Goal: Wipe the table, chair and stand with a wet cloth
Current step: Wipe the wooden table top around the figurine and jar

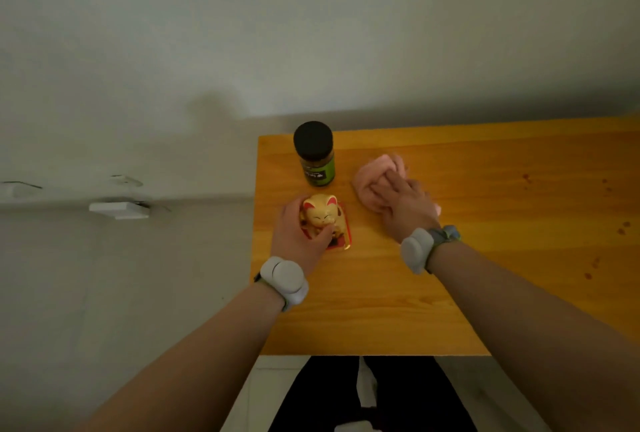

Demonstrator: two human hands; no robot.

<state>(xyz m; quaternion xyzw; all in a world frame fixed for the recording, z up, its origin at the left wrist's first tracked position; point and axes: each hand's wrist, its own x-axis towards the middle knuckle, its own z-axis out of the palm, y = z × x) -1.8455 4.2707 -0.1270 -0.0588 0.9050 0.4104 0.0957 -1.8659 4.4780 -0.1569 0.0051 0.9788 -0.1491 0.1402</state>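
From the head camera, the wooden table (pixel 381 310) sits right in front of the person. The pink cloth (pixel 372 177) lies on it, near the back. The right hand (pixel 405 204) lies flat on top of the cloth and presses it down. The left hand (pixel 294 234) curls round a little gold cat toy (pixel 322 215) near the table's left edge. The two hands are apart. The cloth is just to the right of the cat. A jar (pixel 315 157) with a black lid stands behind the cat. Some dark spots (pixel 622 229) lie far off to the right. I think the cat must lift up so the cloth can slide left under it.
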